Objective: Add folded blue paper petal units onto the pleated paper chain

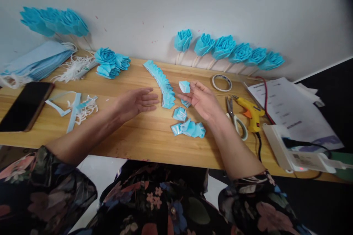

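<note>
My right hand [202, 99] is raised a little over the wooden table [124, 132] and pinches a small folded blue petal piece [184, 86] between thumb and fingers. My left hand [138, 102] hovers palm up beside it, fingers stretched out, holding nothing. Between and beyond the hands runs a row of stacked folded blue pieces [162, 82]. Below my right hand lie two loose blue pieces [179, 114] and a small cluster of them [190, 128].
Scissors [234, 117], a yellow glue gun [251, 112], a tape roll [222, 82] and papers [289, 110] lie right. Finished blue paper roses [228, 47] lean on the wall. At left are a dark phone [26, 104], blue strips [74, 108], a rose [109, 62] and blue sheets [35, 62].
</note>
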Demonstrator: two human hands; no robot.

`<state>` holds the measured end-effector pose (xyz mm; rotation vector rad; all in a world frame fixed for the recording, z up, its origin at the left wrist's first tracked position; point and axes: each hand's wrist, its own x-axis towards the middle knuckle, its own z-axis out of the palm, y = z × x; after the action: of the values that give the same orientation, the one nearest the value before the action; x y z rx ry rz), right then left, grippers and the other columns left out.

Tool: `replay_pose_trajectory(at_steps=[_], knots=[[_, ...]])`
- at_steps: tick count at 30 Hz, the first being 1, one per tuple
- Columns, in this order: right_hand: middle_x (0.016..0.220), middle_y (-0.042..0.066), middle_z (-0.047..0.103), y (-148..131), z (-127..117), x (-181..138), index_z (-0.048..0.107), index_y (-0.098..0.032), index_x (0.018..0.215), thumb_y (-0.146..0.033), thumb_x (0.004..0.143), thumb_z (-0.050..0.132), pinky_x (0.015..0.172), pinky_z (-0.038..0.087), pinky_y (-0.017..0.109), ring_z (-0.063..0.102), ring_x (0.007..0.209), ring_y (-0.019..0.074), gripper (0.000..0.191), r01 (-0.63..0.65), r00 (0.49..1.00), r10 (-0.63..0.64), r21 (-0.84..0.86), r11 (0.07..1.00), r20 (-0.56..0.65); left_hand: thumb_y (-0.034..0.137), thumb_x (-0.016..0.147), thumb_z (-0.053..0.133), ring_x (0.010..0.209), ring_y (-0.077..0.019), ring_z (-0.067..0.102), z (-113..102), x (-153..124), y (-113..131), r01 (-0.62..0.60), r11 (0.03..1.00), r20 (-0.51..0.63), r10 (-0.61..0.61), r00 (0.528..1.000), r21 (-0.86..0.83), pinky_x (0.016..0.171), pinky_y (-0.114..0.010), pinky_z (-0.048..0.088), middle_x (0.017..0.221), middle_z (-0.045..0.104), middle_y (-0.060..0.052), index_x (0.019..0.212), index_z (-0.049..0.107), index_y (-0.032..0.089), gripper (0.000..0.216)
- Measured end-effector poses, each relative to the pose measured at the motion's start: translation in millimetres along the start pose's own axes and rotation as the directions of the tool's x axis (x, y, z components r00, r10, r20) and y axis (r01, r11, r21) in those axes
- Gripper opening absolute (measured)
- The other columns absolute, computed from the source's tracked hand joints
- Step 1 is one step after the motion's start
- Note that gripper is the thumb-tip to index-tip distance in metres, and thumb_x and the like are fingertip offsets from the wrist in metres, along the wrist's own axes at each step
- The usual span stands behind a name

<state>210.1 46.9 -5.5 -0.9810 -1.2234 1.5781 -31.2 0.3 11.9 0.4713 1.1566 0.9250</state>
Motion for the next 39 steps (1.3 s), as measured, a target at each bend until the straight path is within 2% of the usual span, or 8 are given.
replay_pose_trajectory(at_steps=[6, 10, 15, 21, 25, 32, 35, 39], knots=[[0.105, 0.003, 0.074, 0.0, 1.1, 0.3, 0.061, -0.024, 0.084, -0.056, 0.076, 0.078, 0.093, 0.061, 0.041, 0.072, 0.105, 0.0222, 0.037, -0.071, 0.995, 0.068, 0.033, 0.997, 0.068, 0.027, 0.085, 0.064, 0.105, -0.0277, 0.071, 0.5, 1.3, -2.3, 0.062, 0.998, 0.035, -0.062, 0.997, -0.016, 0.088, -0.043, 0.059, 0.109, 0.074, -0.014, 0.095, 0.064, 0.020, 0.013], [0.105, 0.005, 0.075, 0.5, 0.5, 2.1, 0.066, -0.024, 0.092, -0.056, 0.079, 0.076, 0.089, 0.064, 0.038, 0.073, 0.100, 0.0205, 0.036, -0.077, 0.993, 0.078, -0.014, 0.997, 0.087, 0.028, 0.083, 0.066, 0.106, -0.0294, 0.071, -0.3, 5.5, -3.3, 0.048, 0.999, 0.088, -0.050, 0.995, 0.024, 0.089, -0.046, 0.059, 0.111, 0.074, -0.015, 0.095, 0.064, 0.020, 0.015], [0.102, 0.005, 0.075, 1.8, 0.0, 3.1, 0.065, -0.023, 0.089, -0.051, 0.084, 0.073, 0.092, 0.064, 0.041, 0.074, 0.097, 0.0209, 0.029, -0.075, 0.993, 0.075, -0.002, 0.997, 0.087, 0.022, 0.089, 0.058, 0.093, -0.0224, 0.073, 5.0, 15.7, 1.0, 0.108, 0.994, 0.071, -0.110, 0.991, 0.021, 0.088, -0.039, 0.058, 0.107, 0.075, -0.014, 0.096, 0.066, 0.016, 0.012], [0.099, 0.003, 0.075, 1.3, 0.6, 2.9, 0.072, -0.022, 0.095, -0.031, 0.088, 0.070, 0.069, 0.061, 0.020, 0.073, 0.083, 0.0126, 0.012, -0.159, 0.987, 0.155, 0.127, 0.979, 0.041, 0.024, 0.096, 0.053, 0.074, -0.0175, 0.070, 16.7, 33.7, 5.2, 0.194, 0.961, 0.141, -0.223, 0.965, 0.195, 0.081, -0.032, 0.056, 0.092, 0.076, -0.012, 0.096, 0.071, 0.012, 0.022], [0.102, 0.003, 0.074, 1.0, 0.2, 3.3, 0.072, -0.022, 0.092, -0.028, 0.087, 0.070, 0.061, 0.057, 0.017, 0.071, 0.079, 0.0110, 0.008, -0.175, 0.985, 0.171, 0.155, 0.972, 0.039, 0.030, 0.098, 0.052, 0.073, -0.0202, 0.071, 26.6, 40.8, 0.1, 0.226, 0.943, 0.071, -0.250, 0.966, 0.245, 0.075, -0.031, 0.056, 0.080, 0.076, -0.010, 0.089, 0.072, 0.015, 0.027], [0.102, 0.003, 0.075, 0.8, 0.3, 3.0, 0.071, -0.022, 0.093, -0.033, 0.085, 0.073, 0.059, 0.056, 0.018, 0.069, 0.078, 0.0104, 0.014, -0.179, 0.984, 0.173, 0.153, 0.972, 0.049, 0.041, 0.102, 0.042, 0.073, -0.0251, 0.074, 28.1, 45.6, -7.5, 0.267, 0.933, 0.133, -0.305, 0.943, 0.241, 0.070, -0.034, 0.056, 0.082, 0.077, -0.017, 0.082, 0.074, 0.012, 0.048], [0.102, 0.004, 0.075, 2.0, -0.2, 3.9, 0.070, -0.021, 0.092, -0.035, 0.082, 0.076, 0.057, 0.056, 0.018, 0.069, 0.078, 0.0113, 0.018, -0.172, 0.985, 0.166, 0.151, 0.973, 0.054, 0.040, 0.101, 0.043, 0.075, -0.0263, 0.075, 28.1, 47.1, -10.8, 0.235, 0.953, 0.143, -0.264, 0.954, 0.192, 0.070, -0.036, 0.059, 0.078, 0.076, -0.016, 0.084, 0.074, 0.014, 0.044], [0.102, 0.004, 0.075, 4.0, 0.7, 5.1, 0.071, -0.021, 0.091, -0.033, 0.080, 0.077, 0.054, 0.055, 0.018, 0.071, 0.081, 0.0133, 0.017, -0.167, 0.985, 0.158, 0.163, 0.973, 0.063, 0.031, 0.097, 0.055, 0.079, -0.0236, 0.076, 32.4, 44.4, -14.9, 0.097, 0.989, 0.183, -0.116, 0.976, 0.110, 0.077, -0.033, 0.061, 0.081, 0.077, -0.013, 0.094, 0.071, 0.014, 0.024]])
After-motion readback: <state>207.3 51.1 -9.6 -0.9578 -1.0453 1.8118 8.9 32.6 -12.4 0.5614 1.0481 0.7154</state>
